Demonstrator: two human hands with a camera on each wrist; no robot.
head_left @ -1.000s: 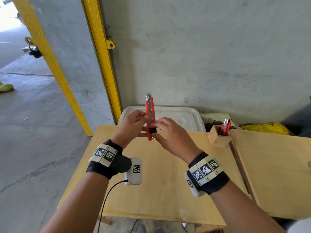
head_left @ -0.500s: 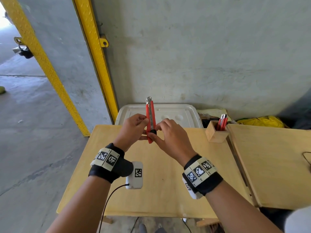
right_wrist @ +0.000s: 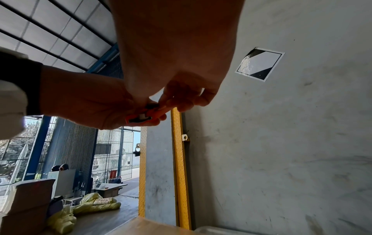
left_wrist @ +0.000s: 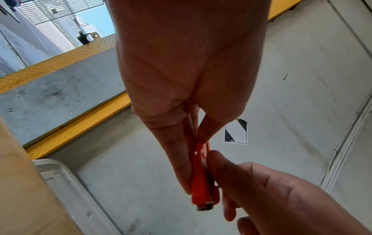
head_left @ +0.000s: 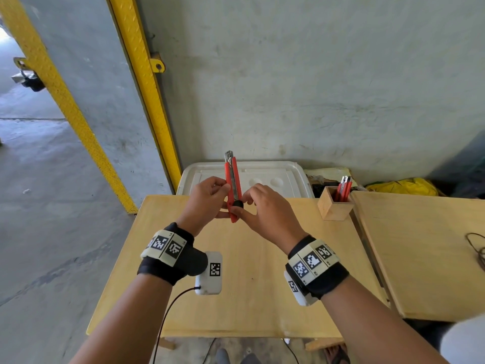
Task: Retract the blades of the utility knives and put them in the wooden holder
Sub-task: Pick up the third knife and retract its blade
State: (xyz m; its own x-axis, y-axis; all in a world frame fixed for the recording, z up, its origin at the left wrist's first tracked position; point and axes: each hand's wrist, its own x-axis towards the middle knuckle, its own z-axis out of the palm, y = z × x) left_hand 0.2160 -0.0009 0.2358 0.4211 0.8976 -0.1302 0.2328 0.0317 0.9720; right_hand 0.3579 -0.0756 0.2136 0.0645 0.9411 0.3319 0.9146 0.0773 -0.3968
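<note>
A red utility knife (head_left: 232,179) stands upright above the wooden table (head_left: 252,298), its metal tip up. My left hand (head_left: 210,198) holds its body from the left, thumb and fingers on either side. My right hand (head_left: 262,211) pinches the black slider knob (head_left: 237,204) near the knife's lower end. No blade shows past the tip in the left wrist view, where the knife (left_wrist: 201,179) points away. In the right wrist view the knife's butt (right_wrist: 141,119) sits between both hands. The wooden holder (head_left: 334,204) stands at the table's back right with red knives (head_left: 344,188) in it.
A white plastic lid (head_left: 262,177) lies behind the table against the grey wall. A second wooden table (head_left: 425,258) adjoins on the right, with a cable at its right edge. A yellow bag (head_left: 401,186) lies behind it. A yellow door frame (head_left: 141,82) stands at the left.
The knife stays upright between both hands. The black slider and my right fingertips have moved down the knife's body toward its lower end. The head view shifted slightly.
</note>
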